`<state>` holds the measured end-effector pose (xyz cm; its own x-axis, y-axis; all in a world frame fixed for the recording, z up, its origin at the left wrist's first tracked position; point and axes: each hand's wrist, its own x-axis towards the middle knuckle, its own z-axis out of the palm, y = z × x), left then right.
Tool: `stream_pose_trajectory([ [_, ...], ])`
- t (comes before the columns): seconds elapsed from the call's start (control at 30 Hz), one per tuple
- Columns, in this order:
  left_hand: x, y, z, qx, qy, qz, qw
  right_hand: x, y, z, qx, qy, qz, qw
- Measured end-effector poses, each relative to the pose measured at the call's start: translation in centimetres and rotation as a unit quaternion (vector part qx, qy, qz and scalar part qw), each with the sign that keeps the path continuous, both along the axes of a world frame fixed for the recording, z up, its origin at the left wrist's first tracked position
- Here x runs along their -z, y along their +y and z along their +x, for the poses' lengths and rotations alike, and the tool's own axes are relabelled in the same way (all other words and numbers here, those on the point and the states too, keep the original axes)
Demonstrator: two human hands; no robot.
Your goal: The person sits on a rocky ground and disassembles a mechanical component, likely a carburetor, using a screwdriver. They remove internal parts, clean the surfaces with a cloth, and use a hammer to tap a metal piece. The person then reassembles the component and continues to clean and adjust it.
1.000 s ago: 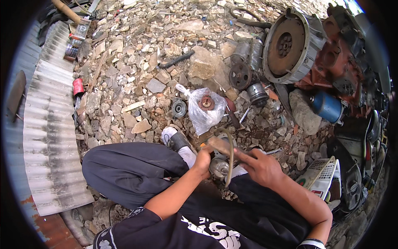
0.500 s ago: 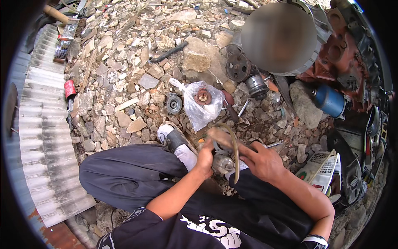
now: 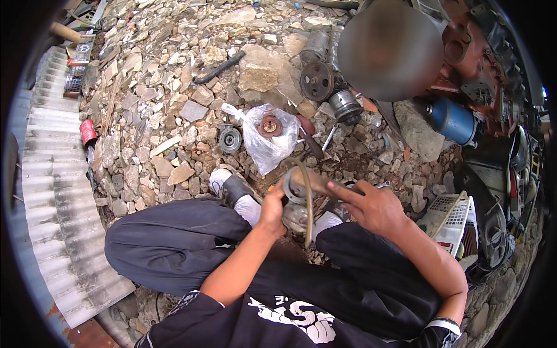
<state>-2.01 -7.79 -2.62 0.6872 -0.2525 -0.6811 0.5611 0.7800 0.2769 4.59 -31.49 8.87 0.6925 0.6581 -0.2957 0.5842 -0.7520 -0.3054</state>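
Observation:
Between my knees, my left hand (image 3: 270,210) is closed on the side of a grey metal machine part (image 3: 295,218) with a round rim at its top. A stiff tan hose (image 3: 310,217) curves up over that rim and down its right side. My right hand (image 3: 374,207) grips a brown, flattish tool (image 3: 318,182), its index finger laid along it. Motion blurs this tool, so I cannot tell its kind; its far end lies over the part's rim, behind the hose. My left fingertips are partly hidden behind the part.
Ahead on the rubble lie a clear plastic bag (image 3: 255,146) with a rusty round part (image 3: 270,126), a grey pulley-like part (image 3: 230,139) and a bigger pulley (image 3: 317,81). A blue cylinder (image 3: 454,122) and white basket (image 3: 466,217) stand right. Corrugated sheeting (image 3: 58,203) edges the left.
The view has shifted slightly. My right hand and the brown tool have moved right and a little away relative to the metal part, baring more of its rim. My left hand keeps its hold.

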Motion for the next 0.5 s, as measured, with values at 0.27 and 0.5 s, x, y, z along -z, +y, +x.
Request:
stream_pose_trajectory([
  [0.27, -2.5, -1.3, -0.2, 0.046, 0.087, 0.012, 0.995, 0.2, 0.4, -0.5, -0.007, 0.035, 0.053, 0.998],
  [0.5, -2.1, -2.3, -0.1, -0.014, 0.077, 0.031, 0.996, 0.8, 1.2, -1.4, 0.055, 0.067, 0.042, 0.995],
])
